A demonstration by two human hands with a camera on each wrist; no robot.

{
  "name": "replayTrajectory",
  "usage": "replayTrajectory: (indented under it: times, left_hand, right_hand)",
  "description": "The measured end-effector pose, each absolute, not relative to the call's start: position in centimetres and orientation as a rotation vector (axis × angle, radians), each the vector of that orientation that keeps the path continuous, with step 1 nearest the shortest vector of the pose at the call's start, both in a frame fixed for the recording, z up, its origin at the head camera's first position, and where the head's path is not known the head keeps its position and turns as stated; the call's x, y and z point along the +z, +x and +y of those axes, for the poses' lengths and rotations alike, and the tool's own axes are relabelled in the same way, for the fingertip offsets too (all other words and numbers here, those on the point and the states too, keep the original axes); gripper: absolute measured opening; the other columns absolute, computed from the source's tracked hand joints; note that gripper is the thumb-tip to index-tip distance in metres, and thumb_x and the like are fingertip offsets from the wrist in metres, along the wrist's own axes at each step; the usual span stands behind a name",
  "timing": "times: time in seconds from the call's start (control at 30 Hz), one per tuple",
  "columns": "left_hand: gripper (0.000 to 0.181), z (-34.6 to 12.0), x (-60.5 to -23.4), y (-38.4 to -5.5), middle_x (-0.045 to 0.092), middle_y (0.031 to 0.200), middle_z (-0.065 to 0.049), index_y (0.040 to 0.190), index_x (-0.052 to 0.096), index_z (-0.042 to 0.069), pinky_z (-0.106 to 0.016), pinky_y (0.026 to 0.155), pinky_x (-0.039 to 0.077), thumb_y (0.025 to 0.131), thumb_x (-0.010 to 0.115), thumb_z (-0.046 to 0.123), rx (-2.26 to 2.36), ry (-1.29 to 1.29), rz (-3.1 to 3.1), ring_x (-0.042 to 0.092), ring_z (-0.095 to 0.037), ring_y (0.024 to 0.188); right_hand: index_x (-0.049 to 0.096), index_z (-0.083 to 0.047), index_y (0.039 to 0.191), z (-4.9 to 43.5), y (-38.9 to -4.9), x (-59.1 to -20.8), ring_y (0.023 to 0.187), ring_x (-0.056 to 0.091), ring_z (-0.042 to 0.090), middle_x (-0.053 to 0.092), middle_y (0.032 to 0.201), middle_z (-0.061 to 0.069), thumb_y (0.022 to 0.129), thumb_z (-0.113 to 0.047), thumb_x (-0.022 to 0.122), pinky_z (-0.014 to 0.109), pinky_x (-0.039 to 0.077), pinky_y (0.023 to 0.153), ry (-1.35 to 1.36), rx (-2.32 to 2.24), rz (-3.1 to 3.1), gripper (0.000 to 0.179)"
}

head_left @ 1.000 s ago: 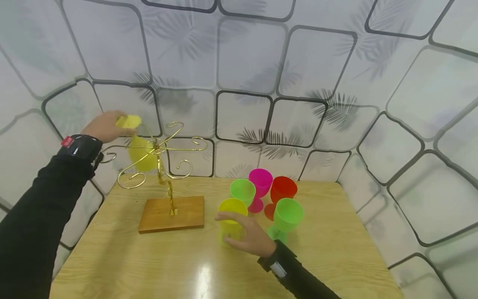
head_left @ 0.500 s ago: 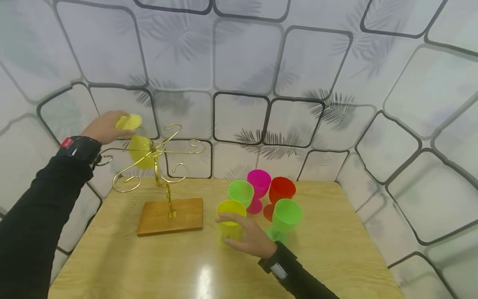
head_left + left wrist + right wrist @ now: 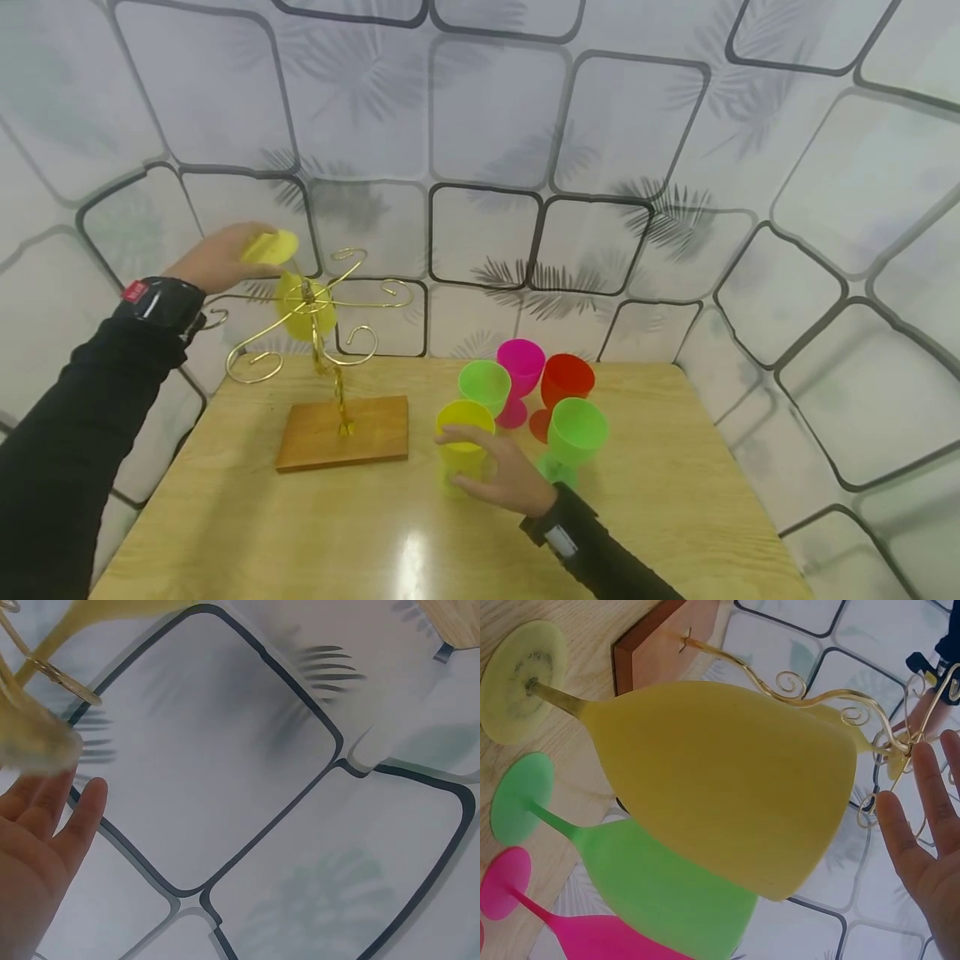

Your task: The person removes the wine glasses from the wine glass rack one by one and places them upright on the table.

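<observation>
My left hand (image 3: 217, 257) pinches the foot of a yellow goblet (image 3: 279, 247), which hangs upside down at the gold wire rack (image 3: 340, 392). Its bowl shows behind the rack's curled arms in the head view. In the left wrist view the goblet's blurred foot (image 3: 37, 746) lies against the fingers. A second yellow goblet (image 3: 459, 415) stands upright on the table, and my right hand (image 3: 510, 477) is beside it with fingers spread loosely. The right wrist view shows those fingers (image 3: 934, 802) extended past that goblet's rim, gripping nothing.
Behind and right of the yellow goblet stand two green goblets (image 3: 484, 383), a pink one (image 3: 521, 364) and a red one (image 3: 567, 379), all upright. The rack rises from a wooden base (image 3: 378, 429) on the left. A patterned curtain (image 3: 487, 117) closes off the back and sides.
My left hand has shifted slightly right with the upside-down goblet, so its bowl now sits further behind the rack's centre. The right hand has hardly moved.
</observation>
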State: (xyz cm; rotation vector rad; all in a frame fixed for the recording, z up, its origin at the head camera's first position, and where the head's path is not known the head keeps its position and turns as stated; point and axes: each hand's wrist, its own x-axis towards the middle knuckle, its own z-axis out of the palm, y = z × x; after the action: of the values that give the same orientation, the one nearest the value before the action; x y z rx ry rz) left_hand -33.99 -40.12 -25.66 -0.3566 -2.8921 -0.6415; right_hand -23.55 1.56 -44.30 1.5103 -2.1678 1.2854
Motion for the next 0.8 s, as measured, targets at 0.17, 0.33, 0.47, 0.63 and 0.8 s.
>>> replayTrajectory:
  times: [0.17, 0.33, 0.47, 0.63, 0.8]
  left_hand:
    - [0.075, -39.7, -24.9, -33.4, 0.045, 0.126, -0.033, 0.140, 0.033, -0.008, -0.066, 0.091, 0.035, 0.085, 0.063, 0.035, -0.616, -0.387, -2.951, 0.043, -0.044, 0.108]
    - [0.077, -39.7, -24.1, -32.1, 0.045, 0.127, -0.033, 0.141, 0.033, -0.005, -0.068, 0.091, 0.035, 0.085, 0.062, 0.040, -0.543, -0.383, -2.984, 0.044, -0.045, 0.110]
    - [0.081, -40.3, -23.7, -30.7, 0.038, 0.135, -0.037, 0.144, 0.028, -0.004, -0.071, 0.094, 0.030, 0.086, 0.060, 0.043, -0.517, -0.336, -2.999, 0.038, -0.051, 0.117]
    - [0.078, -41.9, -23.8, -29.1, 0.039, 0.133, -0.037, 0.142, 0.030, -0.005, -0.069, 0.089, 0.034, 0.087, 0.058, 0.041, -0.506, -0.275, -2.981, 0.039, -0.051, 0.114]
    - [0.078, -43.6, -24.1, -27.1, 0.044, 0.124, -0.036, 0.138, 0.032, -0.011, -0.056, 0.074, 0.043, 0.087, 0.058, 0.042, -0.447, -0.210, -2.999, 0.046, -0.044, 0.100]
  right_hand:
    - [0.053, 0.002, 0.125, 1.6, -23.5, -43.9, 0.117, 0.055, 0.026, 0.064, 0.121, 0.019, 0.074, -0.001, 0.071, 0.045, 0.048, 0.099, 1.509, 1.263, -2.152, 0.055]
    - [0.052, 0.008, 0.121, 1.5, -22.8, -42.6, 0.113, 0.057, 0.031, 0.064, 0.116, 0.024, 0.072, 0.002, 0.071, 0.047, 0.049, 0.095, 1.511, 1.246, -2.125, 0.053]
    - [0.052, 0.010, 0.119, 1.5, -22.2, -41.6, 0.110, 0.058, 0.033, 0.065, 0.113, 0.025, 0.072, 0.005, 0.070, 0.048, 0.050, 0.093, 1.511, 1.254, -2.118, 0.051]
    - [0.051, 0.007, 0.123, 1.7, -22.5, -42.7, 0.113, 0.057, 0.031, 0.065, 0.116, 0.022, 0.076, -0.002, 0.070, 0.047, 0.049, 0.096, 1.504, 1.244, -2.125, 0.052]
    - [0.049, 0.007, 0.126, 1.7, -22.8, -43.7, 0.116, 0.056, 0.030, 0.065, 0.120, 0.020, 0.078, -0.007, 0.070, 0.048, 0.047, 0.098, 1.515, 1.259, -2.114, 0.054]
